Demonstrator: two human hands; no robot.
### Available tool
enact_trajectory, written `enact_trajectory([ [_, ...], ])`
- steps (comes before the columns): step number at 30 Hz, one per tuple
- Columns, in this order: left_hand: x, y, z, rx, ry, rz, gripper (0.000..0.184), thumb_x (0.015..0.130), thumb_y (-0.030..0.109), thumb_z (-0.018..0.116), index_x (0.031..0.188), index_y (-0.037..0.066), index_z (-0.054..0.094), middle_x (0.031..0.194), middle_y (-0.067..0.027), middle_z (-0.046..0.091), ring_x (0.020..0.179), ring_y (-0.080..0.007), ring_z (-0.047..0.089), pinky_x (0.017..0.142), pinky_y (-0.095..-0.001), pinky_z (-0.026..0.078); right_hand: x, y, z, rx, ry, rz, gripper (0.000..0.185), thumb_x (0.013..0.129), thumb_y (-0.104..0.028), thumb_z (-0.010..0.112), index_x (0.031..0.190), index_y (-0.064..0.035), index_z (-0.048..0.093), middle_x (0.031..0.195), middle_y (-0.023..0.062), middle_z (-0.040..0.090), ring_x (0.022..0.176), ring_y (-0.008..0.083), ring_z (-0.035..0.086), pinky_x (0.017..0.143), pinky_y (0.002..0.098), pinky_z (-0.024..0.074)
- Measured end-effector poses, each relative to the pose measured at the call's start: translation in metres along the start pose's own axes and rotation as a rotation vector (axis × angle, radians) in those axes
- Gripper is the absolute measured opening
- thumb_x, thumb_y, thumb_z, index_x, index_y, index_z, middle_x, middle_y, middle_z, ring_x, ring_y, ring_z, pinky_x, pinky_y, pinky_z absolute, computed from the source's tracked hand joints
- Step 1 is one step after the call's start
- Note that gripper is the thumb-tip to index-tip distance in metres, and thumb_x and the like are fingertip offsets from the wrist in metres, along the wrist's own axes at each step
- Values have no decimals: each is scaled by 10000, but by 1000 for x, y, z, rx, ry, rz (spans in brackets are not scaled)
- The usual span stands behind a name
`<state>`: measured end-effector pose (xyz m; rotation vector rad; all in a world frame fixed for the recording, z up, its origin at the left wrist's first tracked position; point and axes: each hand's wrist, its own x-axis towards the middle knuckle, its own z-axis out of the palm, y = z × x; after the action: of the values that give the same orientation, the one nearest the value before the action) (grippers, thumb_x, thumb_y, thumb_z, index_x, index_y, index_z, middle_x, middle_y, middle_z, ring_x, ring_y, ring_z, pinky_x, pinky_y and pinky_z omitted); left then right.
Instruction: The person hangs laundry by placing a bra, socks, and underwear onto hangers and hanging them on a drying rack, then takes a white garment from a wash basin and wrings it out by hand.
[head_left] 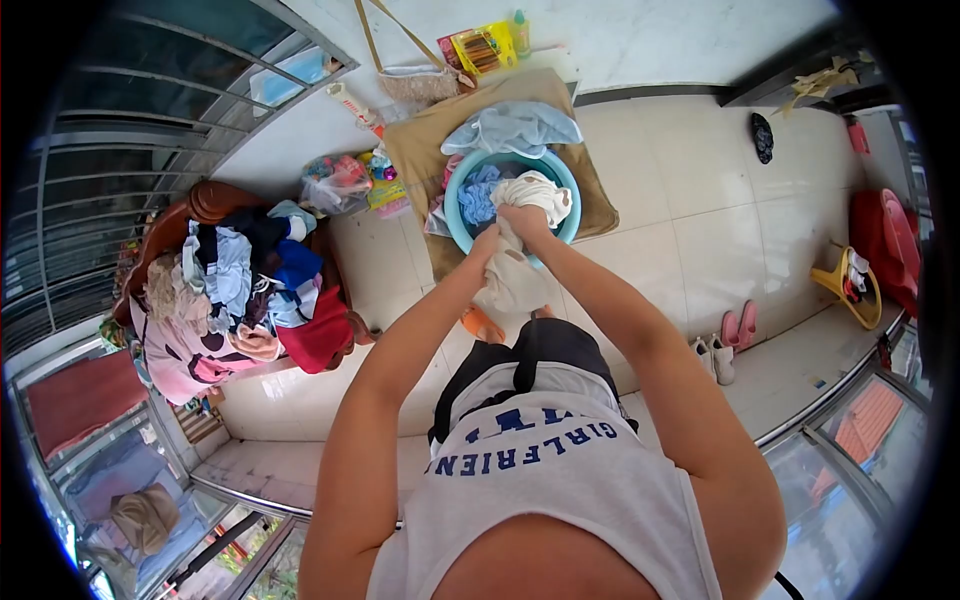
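Observation:
Both hands are closed on an off-white garment point(513, 278), its lower part hanging toward my feet. My left hand point(486, 243) grips it at the near rim of a light-blue basin point(455, 215). Just to the right, my right hand point(524, 222) holds it over the basin. White cloth point(537, 192) with small dark spots lies bunched beyond my right hand; whether it belongs to the same garment I cannot tell. Inside the basin at left is a crumpled blue cloth point(480, 192). A pale-blue cloth point(512, 128) drapes beside the far rim.
A brown cloth-covered surface point(597, 190) supports the basin. At left, a wooden chair point(212, 200) bears a heap of clothes point(235, 275). Plastic bags point(335, 185) sit between them. Pink slippers point(738, 328), white shoes point(716, 360) and a yellow stool point(838, 283) are at right.

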<state>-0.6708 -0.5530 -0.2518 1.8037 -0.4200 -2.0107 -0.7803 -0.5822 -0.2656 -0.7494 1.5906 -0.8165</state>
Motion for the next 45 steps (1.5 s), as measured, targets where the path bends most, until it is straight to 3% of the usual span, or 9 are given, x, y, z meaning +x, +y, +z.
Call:
enact_trajectory([
  [5, -32, 19, -5, -32, -251, 76, 243, 790, 296, 514, 910, 84, 521, 768, -68, 569, 651, -197, 569, 591, -301, 475, 6, -24, -24, -38, -245, 276, 466, 698, -360, 650, 981, 7, 604, 906, 96, 608, 757, 206, 590, 658, 291, 469],
  [14, -73, 39, 8, 911, 537, 1478, 208, 655, 130, 717, 641, 115, 510, 542, -35, 505, 493, -190, 477, 514, -286, 427, 17, 2, -28, -878, -767, -203, 286, 775, -268, 503, 843, -30, 647, 720, 102, 634, 682, 199, 635, 594, 309, 495],
  [18, -57, 31, -4, 612, 297, 1773, 259, 665, 58, 670, 570, 132, 442, 483, -38, 468, 475, -196, 466, 521, -272, 427, -49, -93, -40, -1142, -811, -127, 341, 737, -322, 517, 767, -7, 645, 714, 92, 646, 508, 160, 620, 493, 264, 505],
  [25, -47, 16, -37, 364, -253, 1025, 263, 689, 132, 666, 921, 34, 590, 891, -71, 607, 777, -141, 572, 691, -287, 472, -58, -118, -96, -363, -803, 313, 443, 680, -428, 642, 781, 3, 639, 734, 121, 656, 627, 168, 646, 531, 277, 490],
  [26, -24, 2, -50, -130, -370, 574, 342, 662, 154, 713, 954, 19, 597, 916, -79, 619, 799, -134, 576, 712, -283, 479, -49, -113, -108, -485, -739, 134, 497, 648, -450, 679, 840, 6, 627, 777, 129, 653, 678, 188, 646, 564, 282, 490],
  [28, -99, 48, -50, 370, -290, 995, 338, 682, 145, 695, 967, 3, 582, 903, -86, 619, 784, -139, 577, 702, -280, 485, -16, -79, -126, -883, -573, -283, 815, 568, -469, 758, 1189, -23, 476, 1103, 152, 569, 1016, 271, 555, 787, 360, 451],
  [32, -61, 32, -29, -583, -731, -58, 311, 774, 146, 541, 1024, -37, 520, 919, -107, 579, 802, -198, 565, 796, -335, 463, -21, -53, -107, -1032, -384, -717, 1196, 497, -476, 790, 1397, -95, 99, 1411, 109, 226, 1279, 339, 239, 1018, 458, 210],
  [43, -78, 23, -28, -343, -611, 517, 318, 814, 153, 489, 1091, -2, 490, 1027, -132, 575, 947, -213, 565, 858, -311, 461, -37, -78, -76, 852, -689, 151, 388, 805, -272, 448, 1119, -52, 513, 1104, 94, 571, 1033, 247, 542, 909, 372, 414],
  [45, -76, 41, -10, -736, -887, -79, 352, 818, 177, 505, 1140, 36, 496, 1064, -134, 568, 966, -227, 561, 856, -303, 464, -47, -80, -59, 970, -633, 223, 396, 812, -295, 424, 1109, -51, 517, 1086, 111, 578, 1006, 254, 551, 890, 381, 421],
])
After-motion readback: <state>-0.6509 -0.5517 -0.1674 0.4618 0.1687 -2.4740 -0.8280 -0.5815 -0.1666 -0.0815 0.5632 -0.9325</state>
